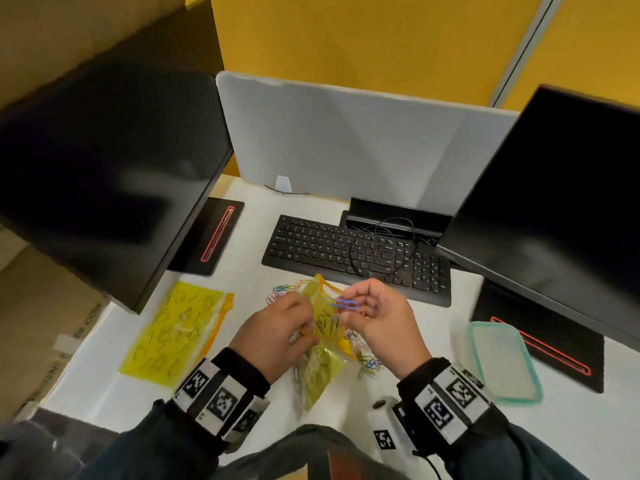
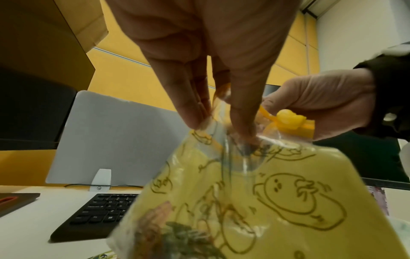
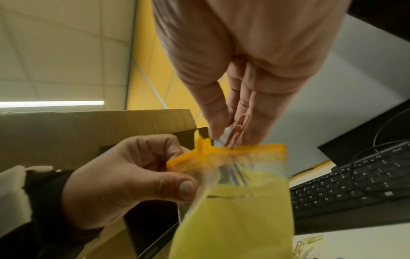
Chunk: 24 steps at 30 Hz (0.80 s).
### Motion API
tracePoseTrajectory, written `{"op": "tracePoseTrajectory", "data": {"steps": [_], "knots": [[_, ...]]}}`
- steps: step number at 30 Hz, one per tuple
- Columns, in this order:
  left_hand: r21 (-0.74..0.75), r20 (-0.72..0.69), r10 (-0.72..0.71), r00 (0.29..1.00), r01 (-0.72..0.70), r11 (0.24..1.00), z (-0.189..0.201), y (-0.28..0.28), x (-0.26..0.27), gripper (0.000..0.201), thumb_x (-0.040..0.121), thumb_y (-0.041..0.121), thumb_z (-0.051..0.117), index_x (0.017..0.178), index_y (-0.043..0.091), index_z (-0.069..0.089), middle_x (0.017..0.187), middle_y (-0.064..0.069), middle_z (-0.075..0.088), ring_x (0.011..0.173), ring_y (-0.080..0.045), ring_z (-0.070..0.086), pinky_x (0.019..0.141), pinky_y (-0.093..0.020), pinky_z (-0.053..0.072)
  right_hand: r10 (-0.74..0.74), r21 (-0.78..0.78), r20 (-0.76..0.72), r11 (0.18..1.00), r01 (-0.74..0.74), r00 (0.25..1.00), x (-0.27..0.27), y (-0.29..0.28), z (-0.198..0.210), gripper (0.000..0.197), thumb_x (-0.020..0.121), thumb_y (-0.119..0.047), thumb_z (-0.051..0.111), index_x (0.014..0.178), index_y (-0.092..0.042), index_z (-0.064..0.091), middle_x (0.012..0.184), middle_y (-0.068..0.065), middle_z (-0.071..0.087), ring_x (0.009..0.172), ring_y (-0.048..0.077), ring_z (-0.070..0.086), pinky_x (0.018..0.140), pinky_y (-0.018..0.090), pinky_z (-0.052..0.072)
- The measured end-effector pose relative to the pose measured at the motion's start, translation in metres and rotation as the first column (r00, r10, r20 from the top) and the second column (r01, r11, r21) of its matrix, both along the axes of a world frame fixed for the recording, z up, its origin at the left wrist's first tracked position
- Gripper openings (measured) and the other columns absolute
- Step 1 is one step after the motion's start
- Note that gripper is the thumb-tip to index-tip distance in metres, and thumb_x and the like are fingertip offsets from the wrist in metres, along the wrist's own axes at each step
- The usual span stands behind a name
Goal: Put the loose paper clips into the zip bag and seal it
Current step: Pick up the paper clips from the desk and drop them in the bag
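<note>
At a white desk [image 1: 398,334], the left hand [image 1: 277,327] pinches the soft, slippery zip bag [image 1: 320,358] by its orange rim, the firmest hold. Just beside it, the right hand [image 1: 381,317] pinches light, stiff paper clips [image 1: 341,304] over the mouth.

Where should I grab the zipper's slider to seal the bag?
Pinch the round yellow slider from the right end of the orange zip strip. It sticks out there as a knob, clear of the left hand holding the bag's mouth.
</note>
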<state>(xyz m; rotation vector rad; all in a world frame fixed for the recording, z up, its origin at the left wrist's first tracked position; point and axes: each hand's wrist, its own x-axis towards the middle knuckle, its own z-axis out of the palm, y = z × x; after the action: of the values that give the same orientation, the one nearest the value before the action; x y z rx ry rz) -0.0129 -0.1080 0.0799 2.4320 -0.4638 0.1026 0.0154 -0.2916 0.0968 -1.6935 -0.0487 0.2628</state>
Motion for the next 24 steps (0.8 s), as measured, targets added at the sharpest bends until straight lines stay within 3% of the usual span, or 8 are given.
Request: {"op": "tracePoseTrajectory", "data": {"steps": [3,8,10,12,14,17,21,24], "knots": [[-0.015,0.011,0.017,1.000,-0.016,1.000,0.001,-0.007,-0.002,0.026,0.071,0.040,0.060,0.070,0.028,0.037,0.091,0.013,0.046,0.073,-0.010,0.053,0.060,-0.032,0.048,-0.006,-0.036,0.056,0.999,0.008,0.998,-0.001,-0.012,-0.001,0.030,0.074,0.014,0.061,0.089,-0.012,0.063,0.091,0.006,0.069,0.084,0.014,0.066,0.079,0.021,0.054],[-0.068,-0.014,0.061,0.998,-0.062,0.996,-0.003,-0.012,-0.011,0.024,0.073,0.046,0.055,0.068,0.029,0.037,0.086,0.011,0.050,0.074,-0.013,0.059,0.061,-0.034,0.052,-0.172,-0.213,-0.080,0.965,0.152,0.982,0.005,-0.061,-0.055,0.044,0.077,0.014,0.043,0.072,-0.024,0.063,0.073,0.005,0.062,0.062,0.021,0.056,0.058,0.031,0.048],[-0.082,-0.021,0.058,0.998,-0.059,0.995,-0.006,-0.013,-0.017,0.029,0.074,0.048,0.056,0.067,0.027,0.037,0.082,0.007,0.054,0.075,-0.015,0.061,0.061,-0.034,0.054,-0.172,-0.372,-0.121,0.921,0.116,0.978,0.000,-0.080,-0.084,0.037,0.075,0.009,0.051,0.071,-0.025,0.065,0.074,0.006,0.064,0.064,0.022,0.057,0.060,0.026,0.047],[-0.047,-0.004,0.049,0.999,-0.050,0.998,-0.011,-0.012,-0.020,0.029,0.075,0.048,0.055,0.067,0.026,0.037,0.083,0.004,0.057,0.078,-0.016,0.060,0.061,-0.032,0.053,-0.100,-0.587,-0.162,0.810,-0.015,0.982,-0.009,-0.087,-0.099,0.025,0.073,-0.004,0.068,0.090,-0.022,0.065,0.093,0.007,0.065,0.077,0.021,0.059,0.067,0.022,0.046],[-0.020,-0.002,0.052,0.999,-0.052,0.998,-0.013,-0.011,-0.023,0.030,0.075,0.050,0.052,0.067,0.026,0.037,0.085,0.005,0.057,0.075,-0.014,0.058,0.062,-0.030,0.050,0.003,-0.712,-0.203,0.685,-0.150,0.979,-0.016,-0.083,-0.109,0.050,0.069,-0.019,0.077,0.114,-0.016,0.056,0.109,0.005,0.055,0.095,0.022,0.057,0.082,0.027,0.046],[-0.025,-0.020,0.052,0.998,-0.052,0.998,-0.014,-0.012,-0.024,0.030,0.076,0.051,0.051,0.066,0.026,0.037,0.088,0.006,0.058,0.075,-0.013,0.058,0.061,-0.030,0.050,0.129,-0.763,-0.194,0.603,-0.232,0.972,-0.018,-0.064,-0.108,0.047,0.070,-0.019,0.074,0.111,-0.016,0.051,0.101,-0.001,0.043,0.098,0.025,0.055,0.083,0.030,0.045],[-0.022,-0.051,0.045,0.998,-0.046,0.999,-0.017,-0.011,-0.025,0.025,0.074,0.048,0.049,0.069,0.027,0.037,0.093,0.010,0.057,0.081,-0.009,0.057,0.064,-0.027,0.048,0.187,-0.764,-0.128,0.607,-0.217,0.974,0.003,-0.044,-0.115,0.032,0.075,-0.006,0.060,0.107,-0.011,0.055,0.102,0.006,0.050,0.100,0.031,0.058,0.082,0.032,0.044],[0.002,-0.066,0.052,0.996,-0.052,0.999,-0.022,-0.007,-0.028,0.014,0.074,0.041,0.048,0.071,0.030,0.040,0.098,0.014,0.052,0.081,-0.004,0.053,0.064,-0.020,0.045,0.190,-0.708,-0.134,0.668,-0.228,0.973,0.020,-0.033,-0.117,0.069,0.071,-0.021,0.072,0.133,-0.019,0.041,0.128,0.007,0.044,0.117,0.028,0.051,0.095,0.033,0.045]]}}
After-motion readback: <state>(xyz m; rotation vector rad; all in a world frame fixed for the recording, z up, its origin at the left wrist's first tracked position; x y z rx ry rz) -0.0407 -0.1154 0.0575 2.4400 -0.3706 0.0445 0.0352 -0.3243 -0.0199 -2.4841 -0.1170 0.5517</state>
